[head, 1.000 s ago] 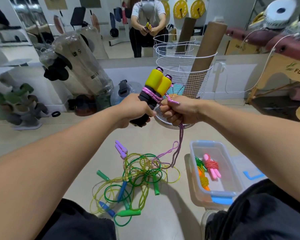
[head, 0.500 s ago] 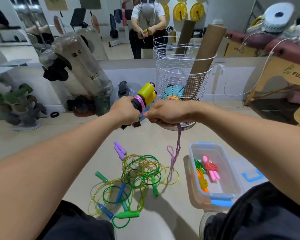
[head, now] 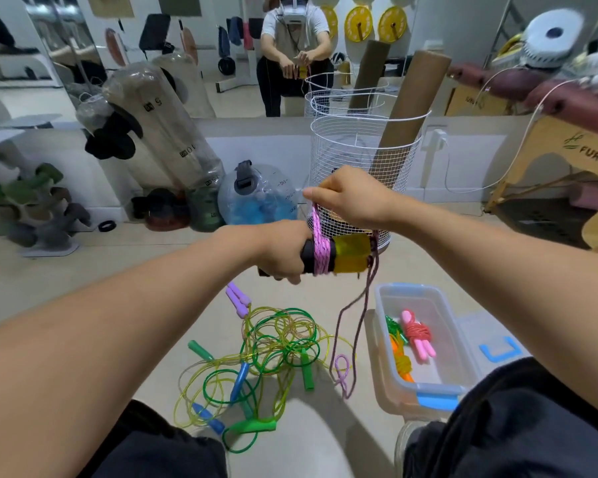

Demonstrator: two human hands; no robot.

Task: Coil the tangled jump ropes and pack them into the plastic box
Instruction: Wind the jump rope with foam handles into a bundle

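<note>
My left hand [head: 281, 252] grips the black ends of two yellow-and-black jump rope handles [head: 350, 253], held sideways. Several turns of pink rope [head: 321, 250] are wound around them. My right hand [head: 351, 196] is above the handles and pinches the rope, pulling a strand up. The loose purple tail [head: 356, 326] hangs down to the floor. A tangle of green and yellow ropes [head: 273, 343] with green, blue and purple handles lies on the floor below. The clear plastic box [head: 463, 367] at the right holds coiled pink, orange and green ropes.
The box lid [head: 497, 346] with blue clips lies right of the box. A white wire basket [head: 356, 160] with cardboard tubes stands behind my hands. A water jug [head: 256, 201] and weights stand by the mirror wall. A wooden bench [head: 567, 174] stands at the right.
The handles have dropped lower and turned from upright to sideways. More pink rope is wound on them, and my right hand has risen above them. The hanging tail is shorter.
</note>
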